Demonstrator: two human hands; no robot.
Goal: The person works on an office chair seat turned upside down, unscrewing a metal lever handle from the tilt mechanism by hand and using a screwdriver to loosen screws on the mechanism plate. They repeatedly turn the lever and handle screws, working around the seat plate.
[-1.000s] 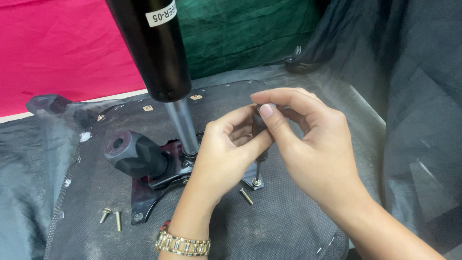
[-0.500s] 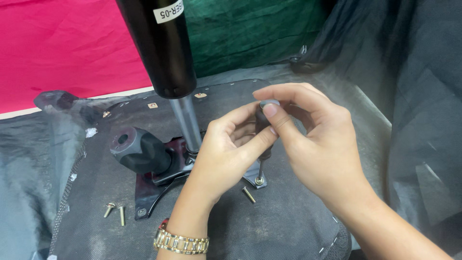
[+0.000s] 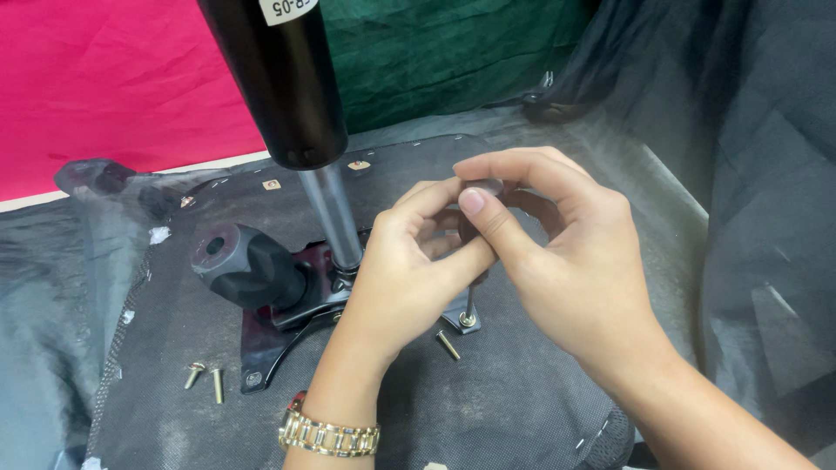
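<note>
My left hand (image 3: 409, 270) and my right hand (image 3: 557, 252) meet above the middle of a dark chair-seat underside (image 3: 488, 409). Together their fingertips pinch a small dark part (image 3: 466, 228), which is mostly hidden by the fingers. Under the hands lies a black metal mounting plate (image 3: 279, 344) with a bolt standing in its right corner (image 3: 468, 315). A black gas cylinder (image 3: 283, 78) with a silver rod (image 3: 335, 218) rises from the plate. A black knob lever (image 3: 244, 265) sticks out to the left. A gold bracelet sits on my left wrist.
Two loose bolts (image 3: 205, 376) lie left of the plate, and another bolt (image 3: 448, 345) lies by my left wrist. Red cloth (image 3: 113, 87) and green cloth (image 3: 444, 52) hang behind. Dark mesh fabric (image 3: 758, 174) rises at the right.
The view has shifted slightly; both hands stay together on the small part, with the fingers turning a little around it.
</note>
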